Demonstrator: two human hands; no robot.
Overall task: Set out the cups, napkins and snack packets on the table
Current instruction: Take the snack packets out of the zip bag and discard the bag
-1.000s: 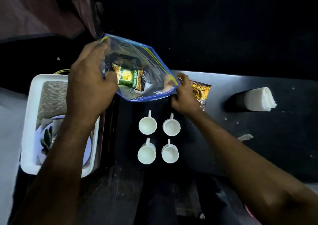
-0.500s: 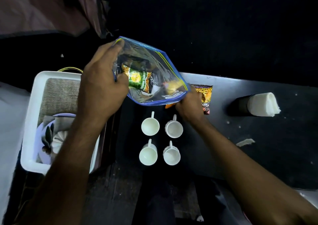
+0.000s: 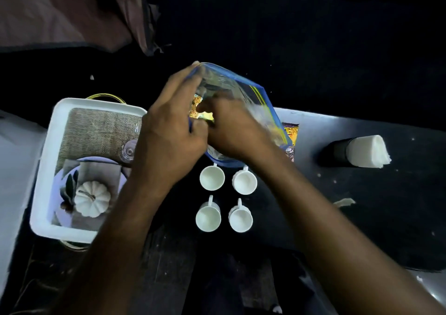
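My left hand [image 3: 169, 131] grips the open mouth of a clear zip bag with a blue edge [image 3: 243, 90], held above the dark table [image 3: 362, 206]. My right hand [image 3: 234, 126] is inside the bag, its fingers and thumb pinching a yellow-green snack packet [image 3: 202, 115]. Another snack packet [image 3: 290, 133] lies on the table, partly hidden behind the bag. Several white cups [image 3: 212, 177] stand upright in a square group just below the bag. A roll of white napkins [image 3: 366, 150] lies in a dark holder at the right.
A white tray [image 3: 48, 170] at the left holds a woven mat, a plate, a white pumpkin ornament [image 3: 91, 197] and a clear glass [image 3: 130, 150]. A small pale scrap [image 3: 344, 202] lies on the table right of the cups.
My right hand left the bag's lower right corner and went into the bag onto the snack packet. The left hand kept its hold on the bag's mouth.
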